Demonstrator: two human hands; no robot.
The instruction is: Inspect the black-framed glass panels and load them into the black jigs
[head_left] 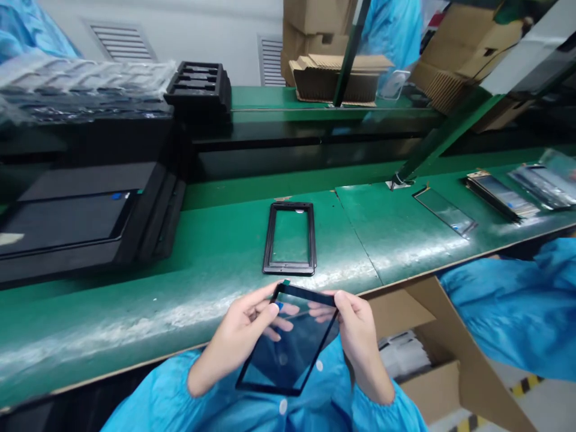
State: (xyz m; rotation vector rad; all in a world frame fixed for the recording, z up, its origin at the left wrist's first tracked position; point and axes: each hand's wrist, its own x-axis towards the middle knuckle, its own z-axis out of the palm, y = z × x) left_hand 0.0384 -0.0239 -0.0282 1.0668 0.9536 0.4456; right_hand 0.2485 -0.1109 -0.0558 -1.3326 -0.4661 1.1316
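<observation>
Black-bordered glass panel (288, 354) tilts over the green workbench (112, 294), pinched near its top corners between the thumbs and curled fingers of the left hand (238, 336) and right hand (360, 336). Black rectangular frame (290, 240) lies on the bench just ahead.

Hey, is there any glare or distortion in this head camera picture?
In the head view, pale glare streaks along the green workbench, the glossy black-framed glass panel mirrors the left hand, and the wide lens visibly bends the bench edges.
</observation>
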